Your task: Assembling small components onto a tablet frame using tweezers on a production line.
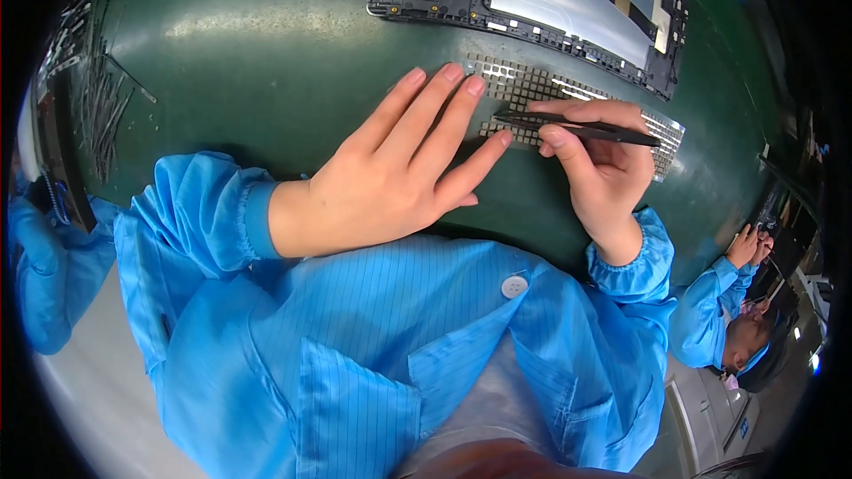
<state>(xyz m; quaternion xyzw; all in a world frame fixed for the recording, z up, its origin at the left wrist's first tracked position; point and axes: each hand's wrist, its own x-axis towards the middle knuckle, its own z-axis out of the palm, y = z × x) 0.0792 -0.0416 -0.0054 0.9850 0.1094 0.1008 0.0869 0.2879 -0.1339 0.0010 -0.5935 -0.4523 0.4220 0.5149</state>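
The sheet of small squares [532, 84] lies on the green tabletop [266, 80] between both hands and the black-and-silver panel [550, 4]; the left hand [382, 168] has its fingers spread flat, fingertips at the sheet's left end, a posture that looks meant to keep so thin a piece from sliding; its grip is slack and has hold of nothing. The right hand [608, 155] pinches black tweezers [603, 130] firmly between thumb and fingers, much as one holds a pen, presumably for fine control; their tips point leftward over the squares, near the left thumb (whether they clasp a square, I cannot tell). The panel sits just beyond the sheet, which seems to leave the near side for the forearms; thin dark strips [105, 115] lie heaped well apart at the left, probably out of the way yet within reach.
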